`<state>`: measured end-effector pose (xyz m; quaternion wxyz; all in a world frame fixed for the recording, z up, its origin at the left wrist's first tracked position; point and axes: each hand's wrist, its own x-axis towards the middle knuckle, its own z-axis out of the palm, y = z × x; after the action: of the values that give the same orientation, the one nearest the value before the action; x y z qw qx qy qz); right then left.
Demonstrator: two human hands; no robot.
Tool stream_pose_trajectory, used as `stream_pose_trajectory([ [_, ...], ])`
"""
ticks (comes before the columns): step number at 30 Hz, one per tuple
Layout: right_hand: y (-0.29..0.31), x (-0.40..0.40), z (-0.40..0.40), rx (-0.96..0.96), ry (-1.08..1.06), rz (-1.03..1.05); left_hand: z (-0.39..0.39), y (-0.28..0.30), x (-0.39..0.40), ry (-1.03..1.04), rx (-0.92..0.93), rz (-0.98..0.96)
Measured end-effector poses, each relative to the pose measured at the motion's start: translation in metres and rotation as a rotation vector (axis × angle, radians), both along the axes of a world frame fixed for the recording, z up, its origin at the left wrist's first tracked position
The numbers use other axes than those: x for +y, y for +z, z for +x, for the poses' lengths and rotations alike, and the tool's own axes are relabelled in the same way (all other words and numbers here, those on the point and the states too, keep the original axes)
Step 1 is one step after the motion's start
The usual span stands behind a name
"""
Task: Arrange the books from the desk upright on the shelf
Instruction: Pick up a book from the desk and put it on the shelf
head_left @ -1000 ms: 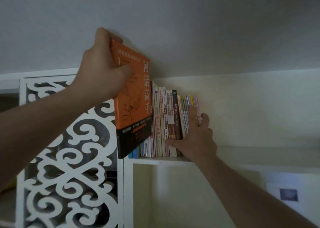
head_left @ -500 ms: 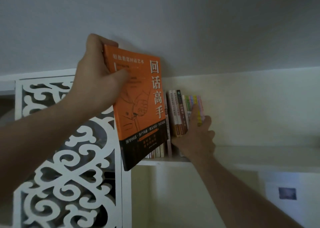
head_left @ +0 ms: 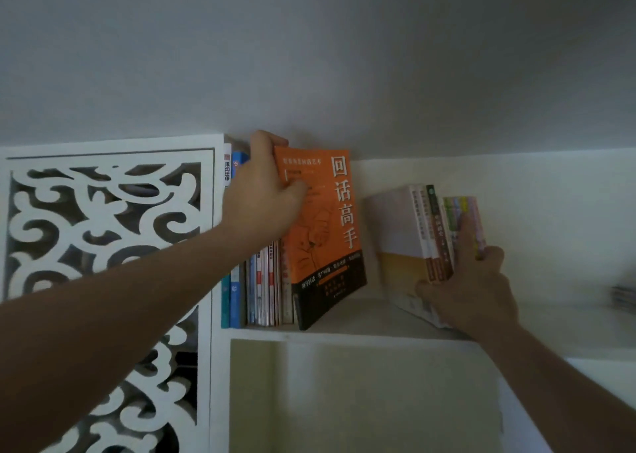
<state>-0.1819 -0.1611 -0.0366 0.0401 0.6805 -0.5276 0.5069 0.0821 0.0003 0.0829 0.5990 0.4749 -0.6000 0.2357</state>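
Your right hand (head_left: 469,280) has pulled the right book cluster (head_left: 426,236) aside, opening a gap on the shelf (head_left: 364,330). Your left hand (head_left: 265,198), pinching the orange book (head_left: 327,232) at its top, now stands it there, slightly tilted.

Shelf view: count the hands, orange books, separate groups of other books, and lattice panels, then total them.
Hands: 2, left hand, right hand
Orange book: 1
Other book groups: 2, left group, right group
Lattice panel: 1
Total: 6
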Motion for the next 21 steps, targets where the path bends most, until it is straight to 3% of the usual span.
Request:
stream_pose_trajectory([
  [7,0.000,0.006,0.006,-0.010,-0.012,-0.008,0.011,-0.009,-0.080,0.717,-0.425,-0.032],
  [15,-0.002,0.038,0.114,0.083,0.060,-0.045,0.052,0.014,-0.067,0.675,-0.755,0.207],
  [21,-0.007,0.031,0.134,0.206,0.191,-0.033,0.065,0.016,-0.068,0.662,-0.847,0.203],
])
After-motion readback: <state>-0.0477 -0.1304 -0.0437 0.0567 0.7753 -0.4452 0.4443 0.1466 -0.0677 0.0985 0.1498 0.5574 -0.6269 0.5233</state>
